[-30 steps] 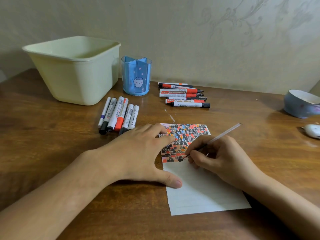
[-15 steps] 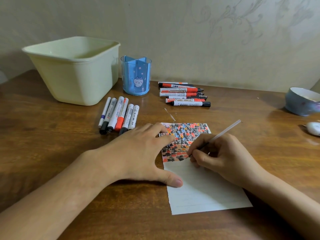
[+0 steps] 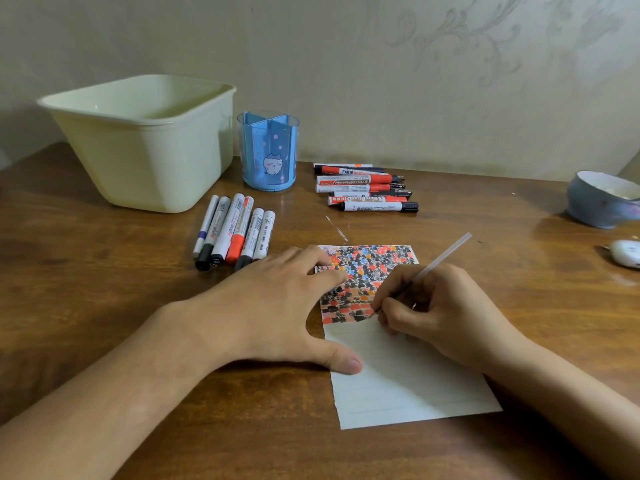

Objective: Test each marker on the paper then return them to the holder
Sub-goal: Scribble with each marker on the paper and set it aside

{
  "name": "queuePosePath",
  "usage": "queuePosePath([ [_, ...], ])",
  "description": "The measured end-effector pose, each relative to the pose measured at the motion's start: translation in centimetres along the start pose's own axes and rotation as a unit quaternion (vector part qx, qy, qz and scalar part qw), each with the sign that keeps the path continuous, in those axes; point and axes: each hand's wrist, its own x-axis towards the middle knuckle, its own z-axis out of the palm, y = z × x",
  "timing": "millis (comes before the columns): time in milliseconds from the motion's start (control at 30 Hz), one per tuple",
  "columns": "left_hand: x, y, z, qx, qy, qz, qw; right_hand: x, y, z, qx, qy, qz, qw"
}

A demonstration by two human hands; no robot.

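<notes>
A white lined paper [image 3: 398, 375] lies on the wooden table, its upper half covered with red, black, blue and orange marks. My left hand [image 3: 277, 306] lies flat with spread fingers on the paper's left edge, thumb pressing its lower part. My right hand [image 3: 436, 313] grips a thin clear pen [image 3: 440, 261], tip touching the paper at the bottom row of marks. A blue divided holder [image 3: 268, 152] stands at the back with nothing showing inside. Several markers [image 3: 235, 233] lie left of the paper. Several more whiteboard markers [image 3: 363, 188] lie right of the holder.
A cream plastic tub [image 3: 145, 143] stands at the back left beside the holder. A grey-blue bowl [image 3: 599, 199] sits at the right edge, with a small white object [image 3: 625, 252] in front of it. The wall runs close behind the table.
My right hand has shifted slightly right along the bottom row of marks with the pen. My left hand has stayed on the paper.
</notes>
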Motion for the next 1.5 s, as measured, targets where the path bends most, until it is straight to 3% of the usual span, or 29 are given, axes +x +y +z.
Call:
queuePosePath([
  [1167,-0.1,-0.1,0.0,-0.013,0.002,0.000,1.000,0.2,0.5,0.0,0.027,-0.016,0.000,1.000],
  [1500,-0.1,0.0,-0.4,-0.009,0.011,-0.007,1.000,0.4,1.1,-0.7,0.133,0.037,0.002,0.990],
])
